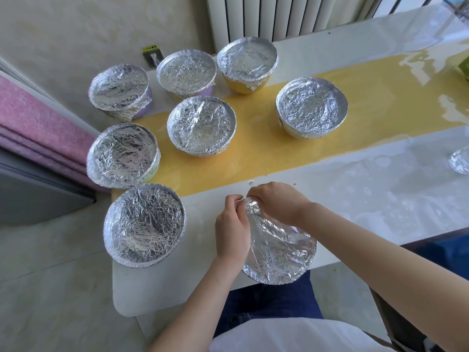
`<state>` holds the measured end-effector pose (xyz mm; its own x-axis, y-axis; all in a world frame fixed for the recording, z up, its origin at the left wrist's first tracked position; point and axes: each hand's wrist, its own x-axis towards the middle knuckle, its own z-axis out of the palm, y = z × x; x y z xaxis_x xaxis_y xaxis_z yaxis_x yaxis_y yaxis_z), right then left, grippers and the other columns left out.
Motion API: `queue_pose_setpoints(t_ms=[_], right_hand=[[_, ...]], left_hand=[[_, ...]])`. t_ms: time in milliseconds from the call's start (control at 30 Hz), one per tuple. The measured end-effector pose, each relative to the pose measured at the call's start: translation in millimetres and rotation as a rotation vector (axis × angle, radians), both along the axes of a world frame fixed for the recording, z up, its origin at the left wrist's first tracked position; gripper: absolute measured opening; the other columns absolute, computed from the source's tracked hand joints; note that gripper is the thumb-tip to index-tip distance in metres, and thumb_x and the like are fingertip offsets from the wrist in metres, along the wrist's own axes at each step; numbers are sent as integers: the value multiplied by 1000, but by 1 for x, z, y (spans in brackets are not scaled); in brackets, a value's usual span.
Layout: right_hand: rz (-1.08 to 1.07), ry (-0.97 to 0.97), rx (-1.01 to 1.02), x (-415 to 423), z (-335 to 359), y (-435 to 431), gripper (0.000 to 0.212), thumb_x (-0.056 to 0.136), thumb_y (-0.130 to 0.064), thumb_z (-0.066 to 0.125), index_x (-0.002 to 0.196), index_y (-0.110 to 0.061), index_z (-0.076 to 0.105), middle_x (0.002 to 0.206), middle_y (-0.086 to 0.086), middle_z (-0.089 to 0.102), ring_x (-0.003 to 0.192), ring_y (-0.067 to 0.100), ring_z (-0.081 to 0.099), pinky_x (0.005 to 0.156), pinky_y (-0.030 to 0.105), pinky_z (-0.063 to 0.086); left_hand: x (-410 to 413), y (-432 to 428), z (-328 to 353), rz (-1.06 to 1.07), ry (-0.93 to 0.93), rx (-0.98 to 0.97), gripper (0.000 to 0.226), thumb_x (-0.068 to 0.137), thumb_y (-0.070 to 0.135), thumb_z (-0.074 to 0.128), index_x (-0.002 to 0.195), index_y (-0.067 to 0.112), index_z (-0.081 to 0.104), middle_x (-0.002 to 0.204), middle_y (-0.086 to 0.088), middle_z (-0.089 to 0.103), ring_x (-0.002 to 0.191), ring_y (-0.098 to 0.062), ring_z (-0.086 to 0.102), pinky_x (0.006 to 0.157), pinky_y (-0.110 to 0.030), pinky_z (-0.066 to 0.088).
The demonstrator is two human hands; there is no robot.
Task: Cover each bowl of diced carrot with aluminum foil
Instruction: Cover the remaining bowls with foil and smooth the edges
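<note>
The nearest bowl (275,279) stands at the front edge of the tabletop (380,199), under a loose foil sheet (279,245). The left hand (232,224) and the right hand (276,201) both pinch the far corner of this sheet between curled fingers (257,193). Seven foil-covered bowls (201,124) stand further back and to the left

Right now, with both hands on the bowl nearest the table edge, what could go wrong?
1. The bowl seems to sit right at the near edge of the table; a pull toward the body could tip it off.
2. The left hand and right hand both pinch the foil at the far rim; a tight grip could tear it.
</note>
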<state>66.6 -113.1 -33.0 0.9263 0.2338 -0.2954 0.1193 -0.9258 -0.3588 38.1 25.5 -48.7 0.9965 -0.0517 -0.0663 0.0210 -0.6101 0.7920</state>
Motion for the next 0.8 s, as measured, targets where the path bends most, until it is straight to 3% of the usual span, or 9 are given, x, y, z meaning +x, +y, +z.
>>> queue_pose_setpoints(t_ms=[100, 233, 300, 400, 467, 700, 800], right_hand=[[-17, -24, 24, -1, -1, 3, 15, 90, -9, 47, 96, -12, 60, 87, 8, 66, 80, 31, 60, 68, 40, 49], [-33, -23, 40, -2, -1, 2, 13, 90, -9, 47, 92, -13, 59, 88, 8, 67, 81, 32, 59, 68, 39, 48], [-30, -35, 79, -4, -2, 6, 19, 91, -7, 45, 99, -13, 62, 95, 7, 67, 88, 31, 60, 73, 39, 48], [15, -106, 162, -9, -4, 9, 33, 94, -6, 43, 121, -14, 61, 113, 6, 66, 103, 29, 59, 90, 37, 43], [35, -94, 172, -9, -2, 6, 35, 94, -7, 42, 123, -15, 60, 117, 5, 65, 107, 28, 57, 93, 35, 40], [-34, -11, 213, -8, 1, 2, 33, 101, -16, 36, 128, -12, 54, 125, 6, 60, 116, 24, 53, 97, 28, 36], [-172, 19, 275, -11, 5, -8, 31, 101, -18, 37, 124, -16, 58, 120, 2, 64, 109, 22, 58, 82, 22, 37]], left_hand=[[1, 2, 6, 46, 100, -115, 14, 96, 14, 47, 108, 9, 53, 86, 2, 63, 68, -18, 59, 64, -28, 43], [-7, 7, 0, 51, 190, -131, 24, 99, 15, 37, 101, 12, 61, 56, 6, 48, 48, -12, 40, 52, -29, 34], [-12, 7, 4, 76, 196, -151, 26, 100, 12, 36, 98, 11, 61, 52, 7, 44, 44, -9, 39, 49, -23, 32], [-15, 5, 11, 96, 187, -149, 25, 99, 5, 34, 95, 16, 57, 53, 1, 46, 48, 0, 52, 47, -11, 35], [-15, 4, 12, 95, 153, -129, 26, 99, 6, 35, 98, 12, 60, 54, 0, 50, 50, 1, 52, 48, -11, 35], [-16, 4, 12, 70, 126, -109, 26, 99, 6, 35, 104, 7, 61, 50, 2, 44, 46, -2, 49, 45, -11, 33], [-17, 4, 6, 82, 133, -92, 25, 99, 6, 35, 102, 5, 60, 50, 5, 41, 45, -3, 46, 45, -14, 30]])
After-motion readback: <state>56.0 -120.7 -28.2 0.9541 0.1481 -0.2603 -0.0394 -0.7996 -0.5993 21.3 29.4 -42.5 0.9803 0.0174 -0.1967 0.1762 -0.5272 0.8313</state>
